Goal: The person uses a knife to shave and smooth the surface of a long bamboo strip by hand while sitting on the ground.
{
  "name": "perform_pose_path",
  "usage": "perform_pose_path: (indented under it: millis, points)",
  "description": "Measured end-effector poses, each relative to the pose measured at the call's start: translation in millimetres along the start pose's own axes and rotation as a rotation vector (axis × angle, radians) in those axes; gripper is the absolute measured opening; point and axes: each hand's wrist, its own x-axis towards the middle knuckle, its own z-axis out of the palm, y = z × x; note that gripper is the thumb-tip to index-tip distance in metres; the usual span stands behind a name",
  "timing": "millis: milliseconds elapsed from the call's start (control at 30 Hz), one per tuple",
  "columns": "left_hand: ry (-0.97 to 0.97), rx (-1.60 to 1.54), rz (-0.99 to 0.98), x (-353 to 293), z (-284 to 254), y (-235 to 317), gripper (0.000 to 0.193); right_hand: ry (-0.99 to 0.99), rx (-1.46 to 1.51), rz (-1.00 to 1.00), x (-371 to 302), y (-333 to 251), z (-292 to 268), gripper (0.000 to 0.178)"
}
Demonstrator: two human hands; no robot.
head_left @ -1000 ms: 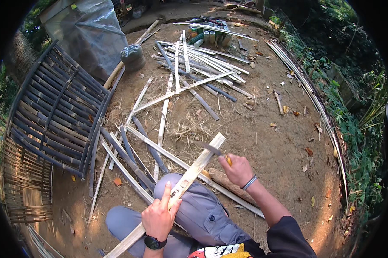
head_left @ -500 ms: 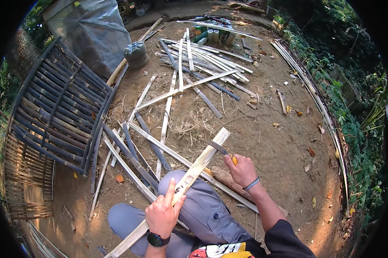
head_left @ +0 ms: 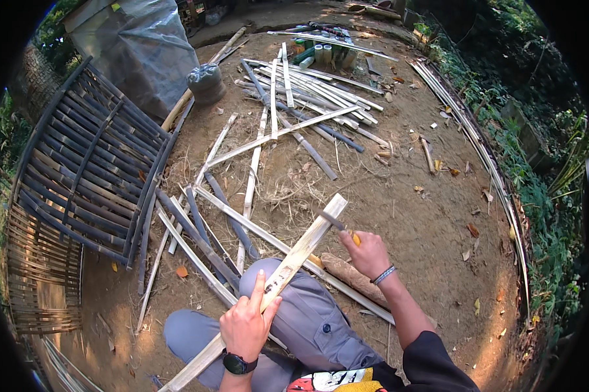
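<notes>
A long pale bamboo strip [head_left: 301, 253] slants across my raised knee, its far end pointing up and to the right. My left hand [head_left: 247, 321] is closed around the strip below the knee, with the index finger stretched along it. In my right hand [head_left: 367, 253] I grip a knife [head_left: 331, 219] by its yellow handle. Its dark blade lies across the strip near the far end. Beneath that end, on the ground, a short brown log [head_left: 346, 274] lies beside another pale strip [head_left: 261, 234].
Dark bamboo slat panel [head_left: 98, 157] stands on the left. A heap of split bamboo strips [head_left: 320, 95] lies ahead, near a dark plastic-wrapped bundle [head_left: 207, 83]. Long strips [head_left: 477, 144] run along the right edge by green plants. Several dark bamboo pieces [head_left: 199, 238] lie left of my knee.
My right hand has shifted slightly right and down, and the knife blade has turned a little against the strip. My left hand and the strip stay nearly still.
</notes>
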Motion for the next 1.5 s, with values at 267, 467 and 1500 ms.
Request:
perform_pose_path:
  millis: [267, 467, 1500]
  points:
    - [0.017, 0.023, 0.013, -0.9, 1.5, -2.6, 0.058, -0.068, 0.002, 0.027, 1.8, -8.0, -9.5, 0.062]
    - [0.007, 0.015, 0.001, 0.4, -0.7, -1.4, 0.058, -0.110, -0.049, -0.103, -11.3, -11.2, -0.9, 0.064]
    - [-0.032, -0.030, -0.028, 1.0, -3.5, 3.2, 0.058, -0.108, 0.008, -0.043, -8.1, -13.7, -4.0, 0.060]
